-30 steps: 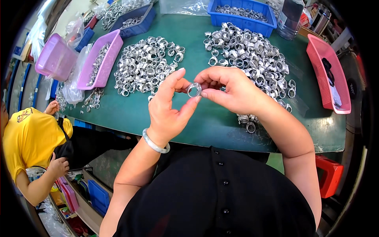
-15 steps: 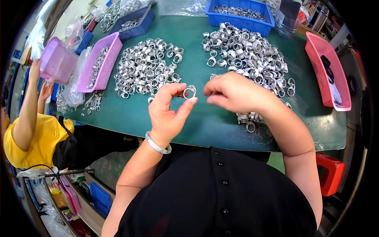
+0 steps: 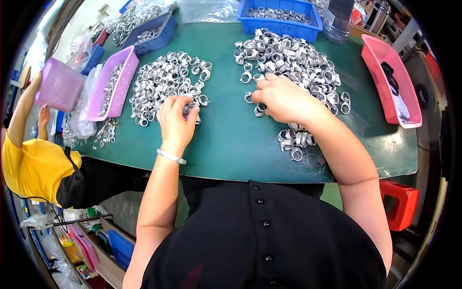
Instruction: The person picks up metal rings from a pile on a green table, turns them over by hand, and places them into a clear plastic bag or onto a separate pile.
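Note:
My left hand (image 3: 175,120) rests at the near right edge of the left pile of metal rings (image 3: 163,82). Its thumb and forefinger stand apart, with silvery rings showing between them; it grips none that I can see. A pale bangle (image 3: 171,156) circles that wrist. Over the left side of the right pile of rings (image 3: 288,55), my right hand (image 3: 281,98) reaches down with curled fingers. Its fingertips are partly hidden, so what they pinch cannot be made out. A smaller cluster of rings (image 3: 296,139) lies just below the right forearm.
Beyond the piles stand a blue bin of rings (image 3: 281,26) and a darker blue bin (image 3: 156,38). A purple basket (image 3: 127,72) is at left, a pink basket (image 3: 378,77) at right. Beside the table's left end, a person in yellow (image 3: 38,164) holds up a purple bin (image 3: 60,86).
My left hand has moved left and away from me to the left pile, and the ring it pinched no longer shows in its fingertips. My right hand has gone down to the right pile.

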A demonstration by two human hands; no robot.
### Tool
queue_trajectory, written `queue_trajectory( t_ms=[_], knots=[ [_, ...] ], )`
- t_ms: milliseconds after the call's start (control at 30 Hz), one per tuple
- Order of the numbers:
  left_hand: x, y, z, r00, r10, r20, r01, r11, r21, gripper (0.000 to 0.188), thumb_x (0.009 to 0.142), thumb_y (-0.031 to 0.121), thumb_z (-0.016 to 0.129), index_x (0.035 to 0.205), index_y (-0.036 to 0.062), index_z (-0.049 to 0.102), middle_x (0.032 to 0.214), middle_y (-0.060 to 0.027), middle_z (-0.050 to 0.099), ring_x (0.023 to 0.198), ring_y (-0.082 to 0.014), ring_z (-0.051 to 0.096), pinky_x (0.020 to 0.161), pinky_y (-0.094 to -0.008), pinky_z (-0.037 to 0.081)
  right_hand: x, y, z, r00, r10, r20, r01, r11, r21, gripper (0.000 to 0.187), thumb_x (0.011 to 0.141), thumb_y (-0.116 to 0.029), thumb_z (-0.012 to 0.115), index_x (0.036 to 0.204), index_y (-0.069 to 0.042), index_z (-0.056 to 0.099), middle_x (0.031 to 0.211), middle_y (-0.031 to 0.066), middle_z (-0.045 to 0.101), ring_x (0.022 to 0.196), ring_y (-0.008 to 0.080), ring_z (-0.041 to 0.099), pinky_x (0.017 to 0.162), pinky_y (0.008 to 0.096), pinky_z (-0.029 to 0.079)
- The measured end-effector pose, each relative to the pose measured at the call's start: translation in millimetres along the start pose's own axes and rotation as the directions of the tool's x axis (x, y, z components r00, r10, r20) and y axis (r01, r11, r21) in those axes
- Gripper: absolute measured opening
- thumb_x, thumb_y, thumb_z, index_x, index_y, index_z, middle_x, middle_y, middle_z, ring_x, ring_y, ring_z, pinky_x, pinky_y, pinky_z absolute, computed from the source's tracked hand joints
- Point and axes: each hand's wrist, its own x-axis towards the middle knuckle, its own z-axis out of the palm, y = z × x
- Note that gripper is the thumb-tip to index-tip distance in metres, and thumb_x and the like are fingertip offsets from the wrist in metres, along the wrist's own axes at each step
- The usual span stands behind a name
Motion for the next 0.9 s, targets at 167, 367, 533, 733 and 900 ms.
queue_trajectory(
  t_ms=[167, 367, 533, 733, 900],
  knots=[
    [-2, 18, -1, 0.998, 0.047, -0.046, -0.044, 0.997, 0.055, 0.027, 0.071, 0.016, 0.070, 0.096, 0.0074, 0.062, 0.098, -0.0088, 0.056, 0.095, -0.0278, 0.050, 0.086, -0.0392, 0.036, 1, 4, -1, 1.000, -0.019, -0.021, 0.021, 0.995, 0.098, 0.029, 0.067, -0.010, 0.070, 0.094, -0.005, 0.061, 0.089, 0.0089, 0.058, 0.092, 0.0273, 0.052, 0.080, 0.0358, 0.043],
    [-8, 65, -13, 0.940, -0.088, 0.330, 0.280, 0.750, -0.599, 0.020, 0.083, 0.010, 0.062, 0.100, 0.0003, 0.060, 0.094, -0.0059, 0.061, 0.085, -0.0139, 0.056, 0.076, -0.0260, 0.044, 1, -4, -18, 0.995, 0.025, -0.099, 0.018, 0.911, 0.412, 0.028, 0.071, -0.011, 0.066, 0.096, -0.001, 0.056, 0.082, 0.0148, 0.061, 0.069, 0.0303, 0.060, 0.061, 0.0382, 0.047],
    [-6, 88, -19, 0.863, -0.006, 0.504, 0.484, 0.294, -0.824, 0.023, 0.093, 0.017, 0.049, 0.105, -0.0005, 0.058, 0.090, -0.0047, 0.062, 0.078, -0.0126, 0.058, 0.076, -0.0261, 0.047, 0, -29, -29, 0.940, -0.083, -0.331, 0.252, 0.823, 0.509, 0.025, 0.076, -0.017, 0.062, 0.094, -0.001, 0.056, 0.084, 0.0145, 0.062, 0.074, 0.0322, 0.060, 0.066, 0.0390, 0.048],
    [-6, 88, -28, 0.850, 0.011, 0.526, 0.524, 0.076, -0.848, 0.026, 0.095, 0.020, 0.045, 0.100, 0.0002, 0.060, 0.086, -0.0059, 0.062, 0.076, -0.0116, 0.056, 0.072, -0.0260, 0.046, -3, -27, -30, 0.914, -0.065, -0.400, 0.315, 0.733, 0.602, 0.031, 0.075, -0.006, 0.065, 0.104, -0.001, 0.057, 0.086, 0.0118, 0.062, 0.076, 0.0250, 0.062, 0.068, 0.0335, 0.050],
    [-7, 90, -32, 0.865, -0.010, 0.502, 0.500, 0.101, -0.860, 0.026, 0.095, 0.020, 0.044, 0.099, 0.0003, 0.060, 0.085, -0.0058, 0.061, 0.076, -0.0117, 0.056, 0.072, -0.0262, 0.047, -3, -26, -29, 0.925, -0.042, -0.377, 0.311, 0.652, 0.691, 0.030, 0.076, -0.001, 0.065, 0.105, -0.001, 0.058, 0.084, 0.0090, 0.062, 0.077, 0.0187, 0.062, 0.069, 0.0299, 0.049]
  ],
)
